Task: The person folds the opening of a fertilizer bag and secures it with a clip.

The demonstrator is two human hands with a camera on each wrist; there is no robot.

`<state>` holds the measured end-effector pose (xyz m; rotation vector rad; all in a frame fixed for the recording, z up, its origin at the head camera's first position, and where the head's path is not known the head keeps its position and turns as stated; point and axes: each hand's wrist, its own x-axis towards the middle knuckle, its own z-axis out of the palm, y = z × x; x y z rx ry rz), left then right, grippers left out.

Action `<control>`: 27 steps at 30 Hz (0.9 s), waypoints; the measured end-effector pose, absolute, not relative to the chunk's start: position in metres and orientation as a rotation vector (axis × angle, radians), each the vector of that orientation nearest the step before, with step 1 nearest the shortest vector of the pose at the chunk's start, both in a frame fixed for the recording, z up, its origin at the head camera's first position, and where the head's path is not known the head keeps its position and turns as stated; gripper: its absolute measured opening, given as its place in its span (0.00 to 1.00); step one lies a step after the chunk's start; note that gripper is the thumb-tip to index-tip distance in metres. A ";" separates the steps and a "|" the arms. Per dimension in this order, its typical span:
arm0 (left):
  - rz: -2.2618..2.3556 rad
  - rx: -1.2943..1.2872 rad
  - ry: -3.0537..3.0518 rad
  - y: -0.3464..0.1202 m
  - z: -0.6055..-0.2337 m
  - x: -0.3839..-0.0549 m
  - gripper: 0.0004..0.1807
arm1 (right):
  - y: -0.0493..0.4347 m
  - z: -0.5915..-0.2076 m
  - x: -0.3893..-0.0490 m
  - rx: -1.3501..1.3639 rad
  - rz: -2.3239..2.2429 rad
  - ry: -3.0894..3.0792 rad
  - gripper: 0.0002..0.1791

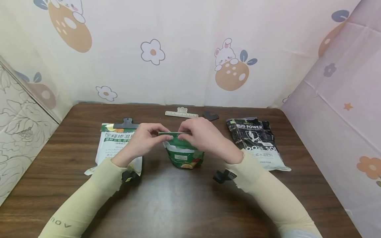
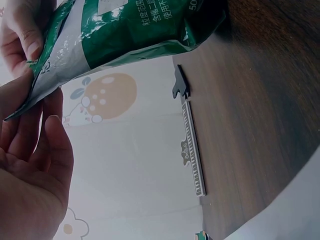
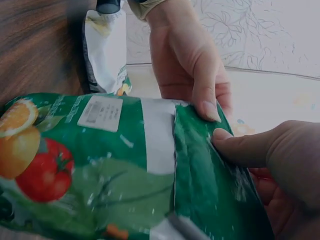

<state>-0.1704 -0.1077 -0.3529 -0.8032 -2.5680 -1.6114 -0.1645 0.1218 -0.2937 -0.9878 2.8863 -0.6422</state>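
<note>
A green bag [image 1: 182, 158] printed with fruit and vegetables stands on the table, its top edge pinched by both hands. My left hand [image 1: 143, 138] has thumb and fingers on the left part of that edge. Close beside it, my right hand [image 1: 203, 137] grips the right part the same way. In the right wrist view a folded-looking green top band [image 3: 205, 165] lies under both thumbs, above a silver strip. The lower bag [image 2: 135, 35] shows white print and a sticker in the left wrist view.
On the left lies a white bag [image 1: 111, 145] with a dark clip [image 1: 126, 123] along its top. A black and white bag [image 1: 253, 140] lies right. Behind the green bag are a pale ruler-marked clip [image 1: 181, 113] and a black clip [image 1: 210, 116], near the curtain.
</note>
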 end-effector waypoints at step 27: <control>-1.648 -0.730 -2.627 -0.109 -0.354 -0.170 0.08 | 0.187 -0.306 -0.151 -0.928 -0.856 2.884 0.03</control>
